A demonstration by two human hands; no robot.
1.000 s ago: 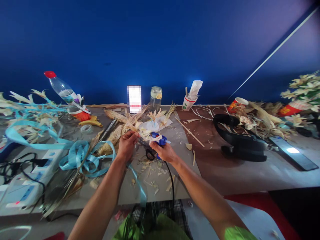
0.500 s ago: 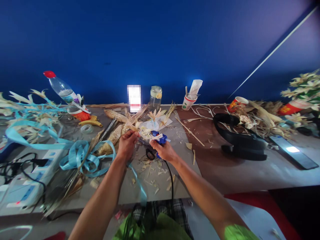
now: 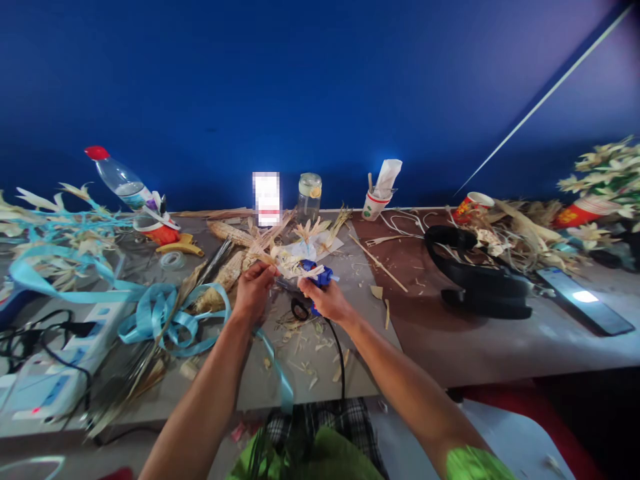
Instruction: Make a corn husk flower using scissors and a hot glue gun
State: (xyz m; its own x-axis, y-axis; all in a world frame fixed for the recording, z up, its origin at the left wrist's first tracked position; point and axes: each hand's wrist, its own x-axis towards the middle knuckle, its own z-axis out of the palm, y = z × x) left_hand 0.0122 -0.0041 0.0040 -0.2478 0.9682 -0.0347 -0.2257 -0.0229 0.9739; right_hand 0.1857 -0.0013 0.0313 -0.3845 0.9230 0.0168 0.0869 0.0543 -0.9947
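Note:
My right hand point(image 3: 327, 300) is wrapped round a blue glue gun point(image 3: 326, 275), whose black cord point(image 3: 341, 360) runs down over the table edge. To its left, the fingers of my left hand point(image 3: 253, 288) are pinched together on a pale strip of dried corn husk point(image 3: 269, 258). More pale husk pieces point(image 3: 295, 265) lie between the two hands, close to the gun; which of them are held I cannot tell. Black scissor handles point(image 3: 300, 309) show just below the hands. Behind them a husk flower point(image 3: 309, 233) rests by a clear jar point(image 3: 310, 198).
Dried corn cobs point(image 3: 234, 233) and tangled blue ribbon point(image 3: 160, 313) lie left, near a white power strip point(image 3: 65, 373). A bottle point(image 3: 120, 180) leans in a red cup. Rightward are a paper cup point(image 3: 374, 205), a black headset point(image 3: 450, 247) and a phone point(image 3: 585, 300). Husk scraps litter the table.
The whole view has shifted very slightly. Both hands keep nearly the same position and grip, with the glue gun still in my right hand.

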